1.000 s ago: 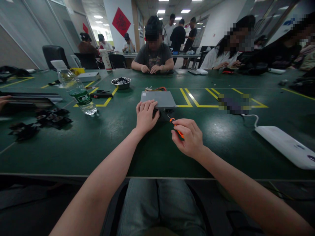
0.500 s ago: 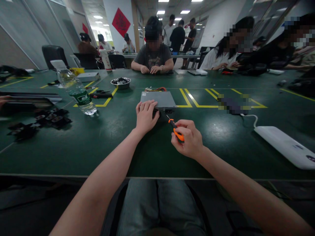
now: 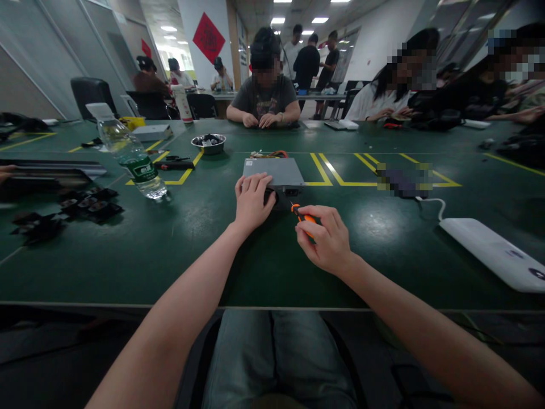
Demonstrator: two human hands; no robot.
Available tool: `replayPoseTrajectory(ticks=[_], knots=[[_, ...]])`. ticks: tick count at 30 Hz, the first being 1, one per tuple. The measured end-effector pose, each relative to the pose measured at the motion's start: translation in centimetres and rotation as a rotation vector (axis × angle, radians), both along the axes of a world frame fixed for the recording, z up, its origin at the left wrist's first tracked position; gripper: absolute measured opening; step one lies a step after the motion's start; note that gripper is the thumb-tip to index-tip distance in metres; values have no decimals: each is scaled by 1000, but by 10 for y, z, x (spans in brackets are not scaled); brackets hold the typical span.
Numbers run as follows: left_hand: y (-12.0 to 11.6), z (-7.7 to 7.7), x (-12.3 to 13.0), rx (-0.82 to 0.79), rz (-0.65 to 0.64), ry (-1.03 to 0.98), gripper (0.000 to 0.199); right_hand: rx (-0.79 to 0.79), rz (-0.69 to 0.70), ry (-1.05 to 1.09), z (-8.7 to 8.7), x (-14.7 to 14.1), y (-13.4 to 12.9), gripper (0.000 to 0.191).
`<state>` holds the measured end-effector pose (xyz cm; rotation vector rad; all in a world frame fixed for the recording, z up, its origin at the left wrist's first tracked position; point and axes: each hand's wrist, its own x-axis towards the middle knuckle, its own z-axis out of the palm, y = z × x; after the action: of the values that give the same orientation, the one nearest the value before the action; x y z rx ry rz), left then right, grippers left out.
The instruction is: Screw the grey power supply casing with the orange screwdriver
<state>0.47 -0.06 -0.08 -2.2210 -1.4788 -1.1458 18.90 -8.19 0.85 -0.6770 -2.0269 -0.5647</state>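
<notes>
A grey metal box [image 3: 276, 171] with a dark socket on its near side lies on the green table [image 3: 187, 261], and coloured wires show behind it. My left hand [image 3: 254, 203] rests on the box's near left part, fingers on its top and the thumb at its near side, gripping it. To the right and nearer, my right hand [image 3: 326, 236] is closed around an orange and black screwdriver [image 3: 297, 211]. The screwdriver's thin tip points up and left toward the near side of the box; whether it touches cannot be made out.
A tilted water bottle [image 3: 142, 167], a metal bowl [image 3: 208, 144] of small parts and black pieces [image 3: 91, 203] are on the left. At right are a white power bank [image 3: 494, 250], its cable and a dark phone [image 3: 398, 182]. A person [image 3: 264, 85] sits opposite.
The screwdriver has turned in my right hand and its fingers have shifted along the handle. My left hand and the box have stayed put.
</notes>
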Motion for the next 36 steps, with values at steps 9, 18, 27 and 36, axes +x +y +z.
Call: replayPoseTrajectory(ticks=[9,18,27,36], knots=[[0,0,0,7,0,0,33,11,7,36,-3,0,2,34],[0,0,0,11,8,10,32,22,12,19,-2,-2,1,31],[0,0,0,19,9,12,32,37,-7,1,-2,-1,2,24],[0,0,0,-3,5,-1,33,9,25,25,-2,-2,1,23]])
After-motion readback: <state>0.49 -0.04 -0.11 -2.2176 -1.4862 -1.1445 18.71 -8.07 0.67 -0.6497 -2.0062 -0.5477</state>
